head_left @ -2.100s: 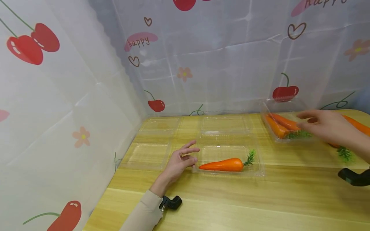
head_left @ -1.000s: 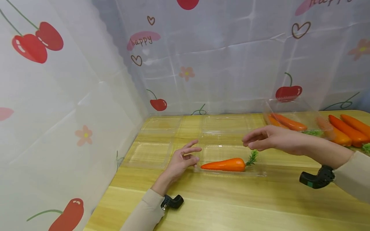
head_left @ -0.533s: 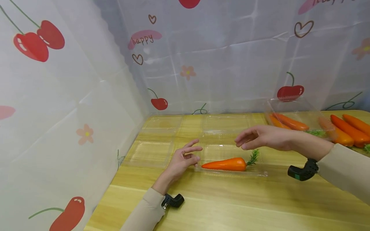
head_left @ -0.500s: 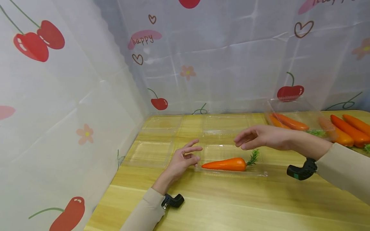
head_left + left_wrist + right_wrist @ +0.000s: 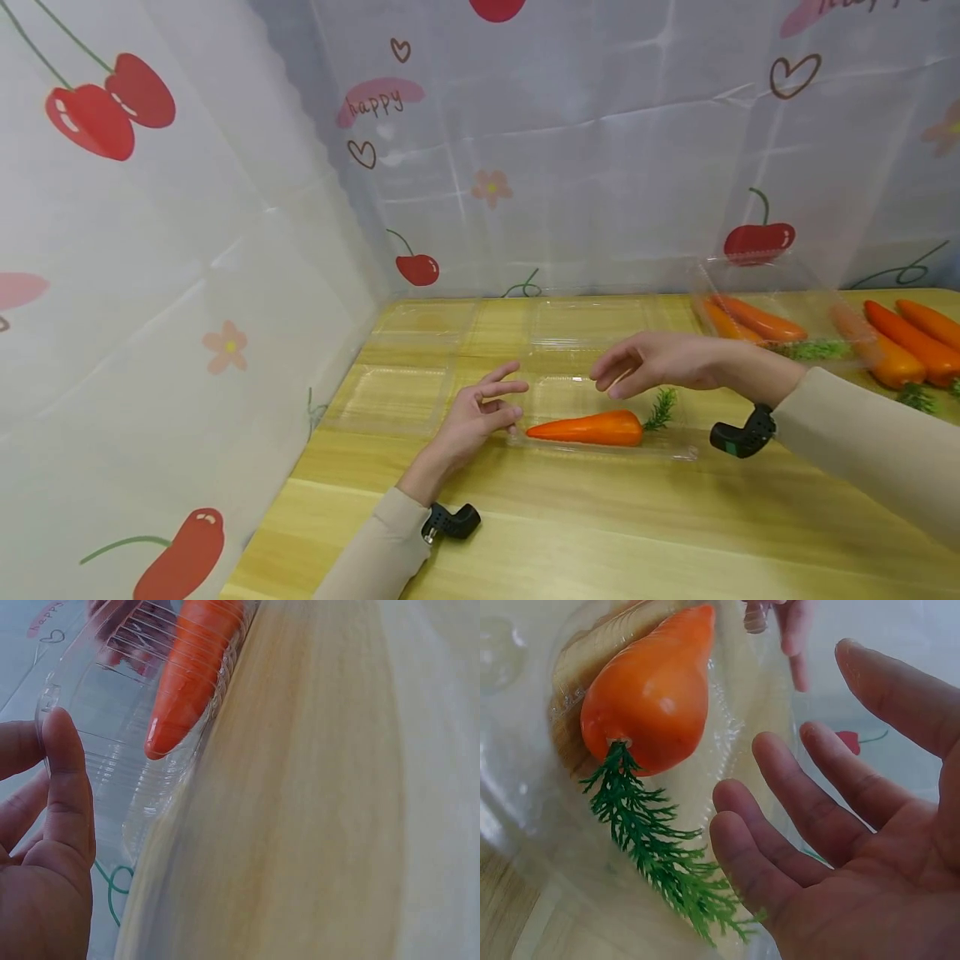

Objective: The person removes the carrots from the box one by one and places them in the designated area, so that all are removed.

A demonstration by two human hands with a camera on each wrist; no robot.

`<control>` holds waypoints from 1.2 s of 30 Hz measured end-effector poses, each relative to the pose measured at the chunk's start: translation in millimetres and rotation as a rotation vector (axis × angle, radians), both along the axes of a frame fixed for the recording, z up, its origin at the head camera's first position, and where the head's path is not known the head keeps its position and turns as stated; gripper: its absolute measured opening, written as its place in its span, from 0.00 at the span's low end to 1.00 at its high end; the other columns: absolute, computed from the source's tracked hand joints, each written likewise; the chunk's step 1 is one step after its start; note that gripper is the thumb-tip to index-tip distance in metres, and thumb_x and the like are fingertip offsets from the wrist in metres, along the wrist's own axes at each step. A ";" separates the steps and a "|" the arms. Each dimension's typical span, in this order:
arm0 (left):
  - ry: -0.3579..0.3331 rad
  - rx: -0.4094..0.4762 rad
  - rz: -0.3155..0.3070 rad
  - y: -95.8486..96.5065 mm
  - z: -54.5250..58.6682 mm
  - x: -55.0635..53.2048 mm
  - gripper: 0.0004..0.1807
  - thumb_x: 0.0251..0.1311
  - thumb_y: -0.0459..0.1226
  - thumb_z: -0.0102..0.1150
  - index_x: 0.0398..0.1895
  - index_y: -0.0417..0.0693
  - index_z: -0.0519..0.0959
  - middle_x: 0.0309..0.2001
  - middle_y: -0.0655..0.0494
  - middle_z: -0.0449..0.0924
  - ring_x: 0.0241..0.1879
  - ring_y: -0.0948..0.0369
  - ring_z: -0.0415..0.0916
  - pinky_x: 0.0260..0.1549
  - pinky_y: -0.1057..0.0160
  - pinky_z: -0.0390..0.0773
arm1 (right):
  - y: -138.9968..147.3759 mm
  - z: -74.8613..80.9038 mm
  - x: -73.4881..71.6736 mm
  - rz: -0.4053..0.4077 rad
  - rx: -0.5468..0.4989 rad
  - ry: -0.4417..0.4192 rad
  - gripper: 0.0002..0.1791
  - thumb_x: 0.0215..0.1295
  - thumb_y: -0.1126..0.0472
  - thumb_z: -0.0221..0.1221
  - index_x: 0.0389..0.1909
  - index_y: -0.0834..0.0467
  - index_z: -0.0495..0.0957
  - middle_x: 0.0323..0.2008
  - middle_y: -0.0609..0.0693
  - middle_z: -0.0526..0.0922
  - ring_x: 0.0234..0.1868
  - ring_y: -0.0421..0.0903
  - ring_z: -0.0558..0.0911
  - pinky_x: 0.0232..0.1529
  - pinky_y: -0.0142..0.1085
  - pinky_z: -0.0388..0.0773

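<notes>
An orange carrot (image 5: 592, 428) with a green leafy top lies along the near side of a clear plastic clamshell box (image 5: 678, 450) whose lid stands folded back. Thumb and index finger of my left hand (image 5: 467, 421) pinch the box's left rim, as the left wrist view shows beside the carrot tip (image 5: 172, 720). Over the box's right half hovers my right hand (image 5: 660, 364), fingers loosely bent and holding nothing. In the right wrist view its palm faces the carrot's leaves (image 5: 660, 832), and the fingertips come close to them; contact cannot be told.
Behind on the right, another clear box (image 5: 862, 354) with its lid raised holds carrots (image 5: 765, 319). More carrots (image 5: 926, 342) lie at its right. A third clear box (image 5: 390, 396) lies opened flat on the left of the wooden table (image 5: 600, 533). Printed curtains stand behind and at left.
My right hand has come left from the back-right box to above the near box. My left hand keeps its pinch on the rim, and the carrot has stayed put.
</notes>
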State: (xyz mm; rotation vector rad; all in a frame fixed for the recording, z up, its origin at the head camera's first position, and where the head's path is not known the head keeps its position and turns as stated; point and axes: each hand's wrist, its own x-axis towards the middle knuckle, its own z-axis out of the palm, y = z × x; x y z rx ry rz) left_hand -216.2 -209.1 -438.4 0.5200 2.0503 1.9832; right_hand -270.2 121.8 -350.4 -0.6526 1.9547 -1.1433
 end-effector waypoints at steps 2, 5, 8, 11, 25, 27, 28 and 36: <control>-0.001 0.000 0.000 0.2 -0.3 0.4 0.24 0.68 0.27 0.62 0.65 0.23 0.73 0.82 0.46 0.54 0.32 0.65 0.78 0.32 0.71 0.82 | -3.6 -3.8 -1.9 0.011 0.009 -0.008 0.30 0.69 0.56 0.67 0.67 0.66 0.73 0.63 0.62 0.78 0.65 0.55 0.76 0.68 0.46 0.75; -0.004 0.007 0.002 0.3 -0.4 0.7 0.24 0.68 0.26 0.62 0.65 0.24 0.73 0.82 0.46 0.54 0.31 0.66 0.78 0.31 0.71 0.82 | -8.6 -9.8 -5.1 0.022 0.014 -0.023 0.31 0.68 0.58 0.68 0.66 0.67 0.74 0.62 0.62 0.79 0.64 0.54 0.78 0.69 0.47 0.74; -0.005 0.012 0.002 0.1 -0.1 0.6 0.24 0.68 0.26 0.61 0.66 0.24 0.73 0.82 0.46 0.53 0.30 0.66 0.78 0.31 0.71 0.81 | -12.5 -14.7 -7.7 0.025 0.024 -0.036 0.30 0.66 0.59 0.69 0.65 0.67 0.75 0.61 0.61 0.80 0.61 0.51 0.80 0.67 0.45 0.76; -0.004 0.014 0.001 -0.1 0.2 0.1 0.24 0.68 0.26 0.61 0.66 0.24 0.73 0.82 0.46 0.53 0.30 0.66 0.78 0.31 0.71 0.81 | -15.9 -17.8 -9.7 0.039 0.042 -0.044 0.29 0.65 0.60 0.70 0.64 0.67 0.75 0.60 0.62 0.81 0.57 0.49 0.81 0.63 0.42 0.79; -0.010 0.019 -0.004 -0.5 0.9 0.4 0.24 0.68 0.26 0.61 0.66 0.23 0.72 0.82 0.47 0.54 0.31 0.66 0.78 0.31 0.71 0.82 | -24.9 -24.3 -14.8 0.101 0.128 -0.048 0.25 0.60 0.64 0.72 0.58 0.64 0.79 0.55 0.58 0.83 0.53 0.48 0.81 0.49 0.36 0.83; -0.011 0.020 -0.005 -0.5 0.3 0.5 0.24 0.68 0.26 0.61 0.65 0.23 0.72 0.82 0.47 0.54 0.31 0.66 0.78 0.31 0.71 0.82 | -26.3 -25.9 -15.3 0.118 0.145 -0.041 0.25 0.60 0.64 0.73 0.58 0.63 0.80 0.55 0.56 0.83 0.55 0.49 0.80 0.50 0.36 0.83; -0.013 0.022 -0.005 -0.4 -0.1 0.4 0.24 0.68 0.26 0.61 0.65 0.23 0.72 0.82 0.47 0.54 0.31 0.66 0.78 0.31 0.71 0.82 | -27.2 -26.7 -15.5 0.124 0.155 -0.045 0.25 0.59 0.64 0.73 0.58 0.62 0.80 0.55 0.56 0.83 0.54 0.49 0.80 0.48 0.36 0.83; -0.012 0.008 -0.011 -0.7 -0.1 0.1 0.24 0.69 0.27 0.61 0.66 0.25 0.73 0.82 0.49 0.53 0.30 0.67 0.78 0.31 0.70 0.82 | -34.4 -27.5 -12.1 0.143 0.226 -0.113 0.26 0.54 0.68 0.75 0.55 0.58 0.81 0.48 0.54 0.82 0.36 0.45 0.82 0.33 0.36 0.83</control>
